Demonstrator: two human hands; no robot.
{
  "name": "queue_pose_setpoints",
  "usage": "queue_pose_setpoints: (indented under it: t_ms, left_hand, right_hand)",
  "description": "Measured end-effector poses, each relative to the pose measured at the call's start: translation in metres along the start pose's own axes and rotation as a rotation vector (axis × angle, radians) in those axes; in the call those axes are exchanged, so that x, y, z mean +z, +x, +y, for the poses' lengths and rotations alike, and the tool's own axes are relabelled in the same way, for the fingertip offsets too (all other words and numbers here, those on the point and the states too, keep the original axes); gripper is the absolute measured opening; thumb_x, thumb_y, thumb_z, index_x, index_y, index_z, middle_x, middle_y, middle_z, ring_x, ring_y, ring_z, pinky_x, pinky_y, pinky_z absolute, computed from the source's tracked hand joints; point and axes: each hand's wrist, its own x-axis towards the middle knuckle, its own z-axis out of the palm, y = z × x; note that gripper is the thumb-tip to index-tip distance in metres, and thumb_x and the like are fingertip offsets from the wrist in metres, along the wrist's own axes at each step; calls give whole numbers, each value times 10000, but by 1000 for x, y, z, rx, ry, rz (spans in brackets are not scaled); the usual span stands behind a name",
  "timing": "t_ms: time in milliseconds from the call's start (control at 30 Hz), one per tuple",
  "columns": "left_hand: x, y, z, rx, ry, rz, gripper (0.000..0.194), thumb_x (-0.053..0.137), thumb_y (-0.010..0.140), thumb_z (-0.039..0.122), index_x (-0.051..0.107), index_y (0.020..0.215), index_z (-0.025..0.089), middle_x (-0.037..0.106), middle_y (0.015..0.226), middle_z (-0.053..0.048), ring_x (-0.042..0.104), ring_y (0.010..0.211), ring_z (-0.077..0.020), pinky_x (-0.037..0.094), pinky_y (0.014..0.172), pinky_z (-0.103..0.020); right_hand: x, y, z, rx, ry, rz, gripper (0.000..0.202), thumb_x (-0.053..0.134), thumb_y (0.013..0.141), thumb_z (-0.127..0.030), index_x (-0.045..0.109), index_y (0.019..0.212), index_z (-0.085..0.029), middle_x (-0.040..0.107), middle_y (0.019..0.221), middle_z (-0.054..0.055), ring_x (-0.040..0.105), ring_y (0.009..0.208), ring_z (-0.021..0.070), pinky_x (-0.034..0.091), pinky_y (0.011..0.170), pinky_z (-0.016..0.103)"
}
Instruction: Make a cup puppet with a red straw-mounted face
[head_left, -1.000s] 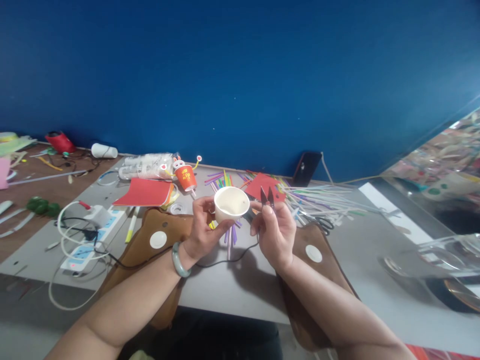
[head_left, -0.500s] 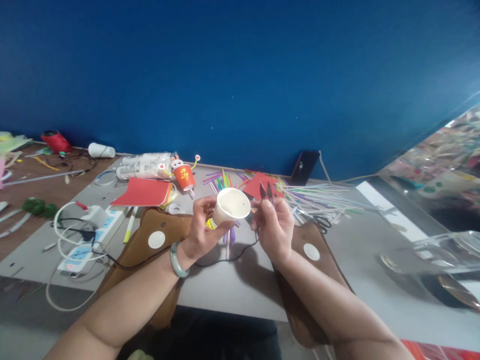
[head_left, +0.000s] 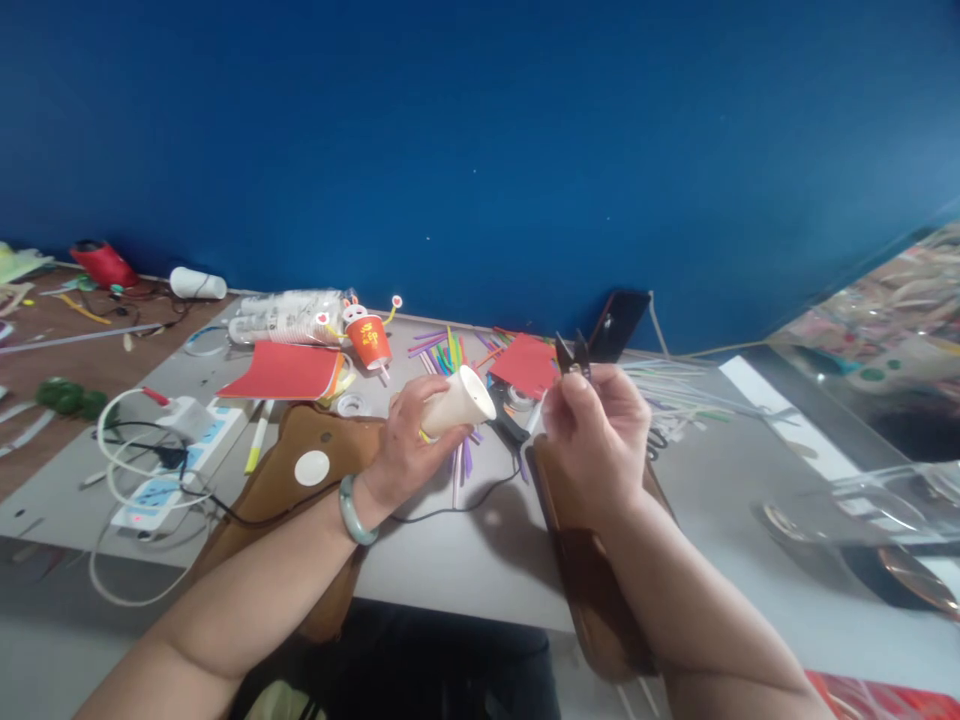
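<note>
My left hand (head_left: 405, 445), with a pale bangle on its wrist, is wrapped around a white paper cup (head_left: 454, 402). The cup is tilted, its mouth toward the right. To the right and apart from it, my right hand (head_left: 600, 440) is closed on small dark snips (head_left: 574, 354), whose two blades point up and stand apart. Most of the snips' handle is hidden by my fingers. Behind the cup lie coloured strips (head_left: 450, 350) and a red paper sheet (head_left: 526, 365). A dark tool with a cord (head_left: 511, 434) lies between my hands.
At the left are a power strip (head_left: 161, 490) with tangled cables and red paper sheets (head_left: 279, 370). Stacked cups (head_left: 289, 318) and a decorated red cup (head_left: 369, 343) stand near the wall. A phone (head_left: 619, 325) leans at the back; a clear container (head_left: 892, 500) is at right.
The cup has tipped from mouth-up to mouth-right in my left hand. My right hand has moved right and away from the cup with the snips.
</note>
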Motion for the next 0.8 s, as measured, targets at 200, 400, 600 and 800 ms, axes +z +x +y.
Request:
queue_pose_setpoints:
  t_ms: [200,400,600,800]
  left_hand:
    - [1,-1,-2,62,0,-56,478,683,873,341,455,1283,250,579,1236,-95,585,1157,-243,498,982,-424]
    - [1,-1,-4,218,-22,-25,501,710,851,259,456,1283,274,546,1296,-98,538,1237,-253,468,1029,-466]
    - [0,-2,2,124,-271,-57,526,748,825,377,473,1261,271,586,1253,-94,593,1181,-250,507,992,-439]
    - [3,-9,2,6,-325,169,596,701,837,511,406,1299,277,565,1241,-100,629,1117,-239,553,920,-386]
  right_hand:
    - [-12,-8,-19,-247,-353,-78,218,731,845,-359,625,716,-219,581,540,-41,493,461,98,407,467,244]
    - [-10,-13,-27,-327,-393,-76,210,704,864,-352,626,712,-231,588,542,-37,510,468,109,433,483,258]
    - [-6,-13,-25,-233,-304,-10,250,669,894,-406,588,744,-224,618,565,-32,489,430,93,422,435,238]
    - [4,-13,-23,-13,-145,-80,296,603,937,-445,477,789,-222,749,745,6,454,357,57,363,354,198]
